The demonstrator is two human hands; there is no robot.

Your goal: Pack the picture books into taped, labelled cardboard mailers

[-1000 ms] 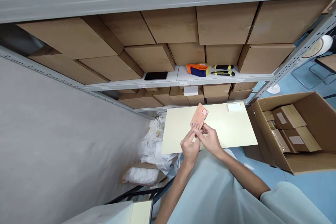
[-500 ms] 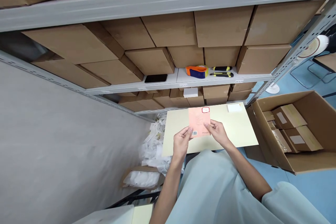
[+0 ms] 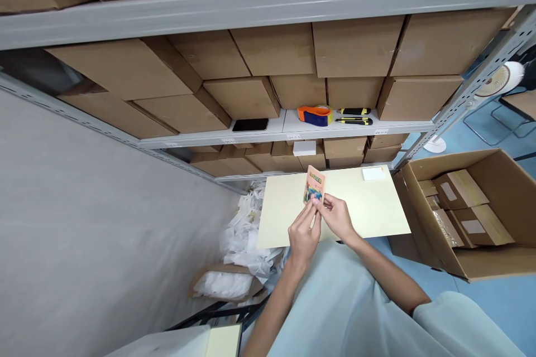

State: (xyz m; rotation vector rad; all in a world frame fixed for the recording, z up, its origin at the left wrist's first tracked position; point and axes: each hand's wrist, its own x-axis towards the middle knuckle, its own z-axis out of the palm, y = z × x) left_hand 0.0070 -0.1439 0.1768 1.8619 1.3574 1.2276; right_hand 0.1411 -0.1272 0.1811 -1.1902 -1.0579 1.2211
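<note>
A small pink booklet (image 3: 315, 183) with a coloured picture and lettering on its cover is held up over a pale yellow board (image 3: 280, 201). It is tilted and turned at an angle, so its face looks narrow. My left hand (image 3: 305, 228) pinches its lower edge from below, and my right hand (image 3: 337, 216) grips the lower right corner. The fingers of both hands meet near the booklet's bottom. On the board's far right corner lies a small white card or pad (image 3: 373, 173).
Cardboard boxes (image 3: 355, 47) fill the shelves ahead. On one shelf sit a black phone (image 3: 250, 124), an orange-and-blue tape dispenser (image 3: 314, 116) and yellow-black cutters (image 3: 354, 121). To the right stands an open carton (image 3: 515, 201) with smaller boxes. White scraps (image 3: 245, 237) lie left of the board.
The booklet has been turned from its barcoded back to its picture cover and now stands angled. Both hands have come closer together, the left moving right and the right moving slightly left.
</note>
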